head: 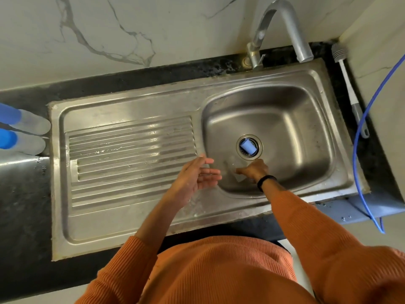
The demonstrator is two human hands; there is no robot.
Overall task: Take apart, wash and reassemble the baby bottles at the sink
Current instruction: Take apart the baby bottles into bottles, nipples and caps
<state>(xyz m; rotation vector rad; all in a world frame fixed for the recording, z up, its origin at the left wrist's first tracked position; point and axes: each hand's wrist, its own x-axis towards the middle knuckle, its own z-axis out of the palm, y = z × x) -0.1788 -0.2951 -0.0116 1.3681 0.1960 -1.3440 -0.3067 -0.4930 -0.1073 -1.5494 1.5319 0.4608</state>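
**Clear bottle body held low in the basin, cap part sitting on the drain**

The right hand (254, 170) grips a clear bottle body (233, 170) down inside the sink (306, 132), fingers curled round it. The left hand (197, 174) hovers just beside it, palm up, fingers straight and spread, holding nothing. A blue bottle part (248, 147) lies on the drain (249, 147); it could block run-off or get knocked once water runs. The wet, see-through body may slip from a one-handed hold. Two more bottles (26, 132) lie on the worktop (22, 194) at far left. A brush (348, 88) rests right of the sink, and the tap (282, 29) looks off.
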